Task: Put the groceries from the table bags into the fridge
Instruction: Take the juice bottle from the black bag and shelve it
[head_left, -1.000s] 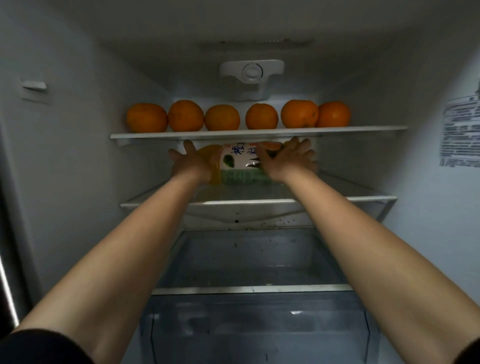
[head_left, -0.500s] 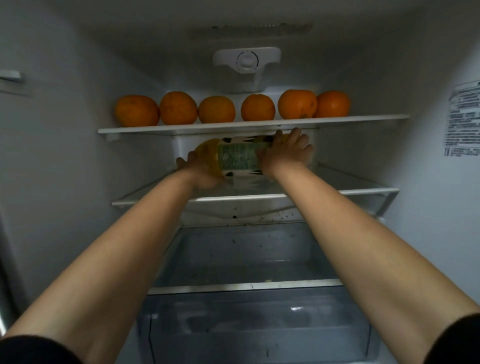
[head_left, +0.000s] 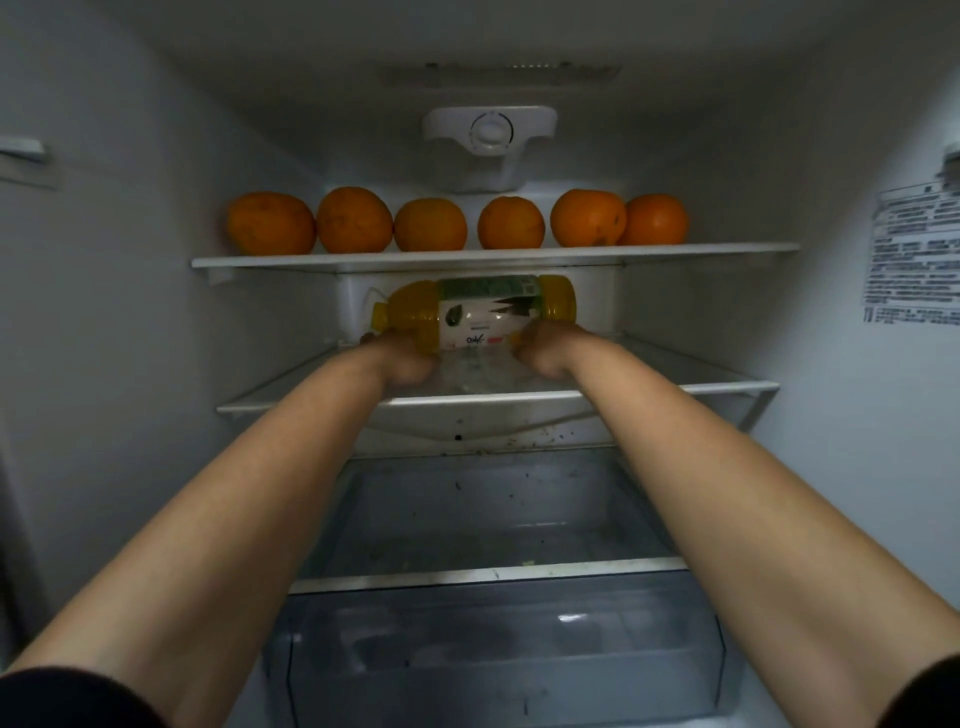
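The juice bottle (head_left: 483, 312) lies on its side deep on the middle shelf (head_left: 493, 397), the left hand (head_left: 402, 358) and right hand (head_left: 545, 353) against its near side, fingers hidden so a grip cannot be told; round-bodied, it may roll forward once freed

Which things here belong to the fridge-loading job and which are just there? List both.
Job: juice bottle, lying on the middle shelf; left hand and right hand against it, fingers hidden; six oranges on the top shelf.
Just there: thermostat dial; wall sticker; bottom drawer.
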